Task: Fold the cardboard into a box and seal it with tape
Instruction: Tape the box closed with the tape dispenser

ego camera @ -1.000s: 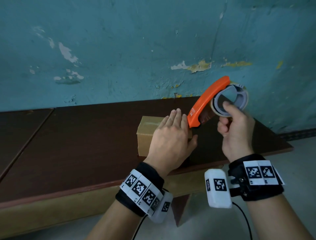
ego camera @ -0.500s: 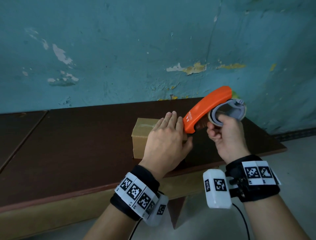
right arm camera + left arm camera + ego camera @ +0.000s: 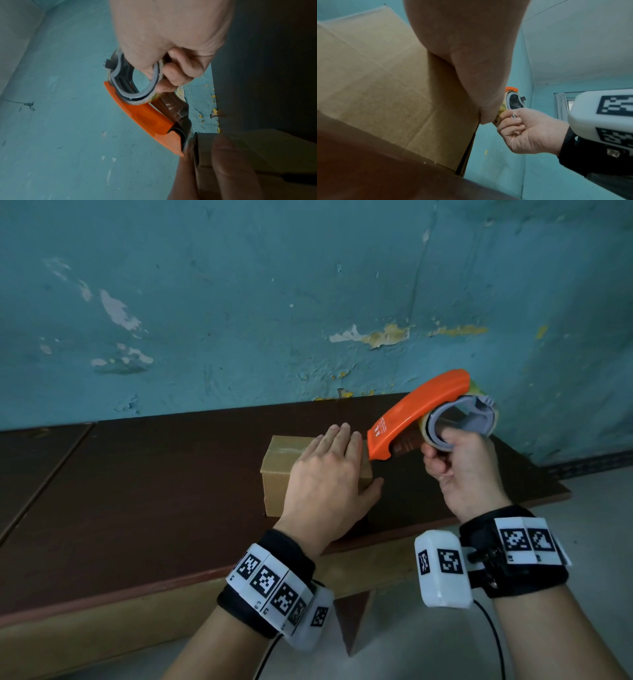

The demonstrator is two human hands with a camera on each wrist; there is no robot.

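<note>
My left hand [image 3: 325, 484] lies flat on the box [image 3: 281, 470], fingers straight, pinning it mid-table [image 3: 137, 491]. My right hand [image 3: 462, 470] grips the dispenser [image 3: 418, 412] by its ring. If I lighten the press, the box could skid and the tape wrinkle. The dispenser's long axis runs from 2 down to 8 o'clock, nose at the box's right edge.
</note>
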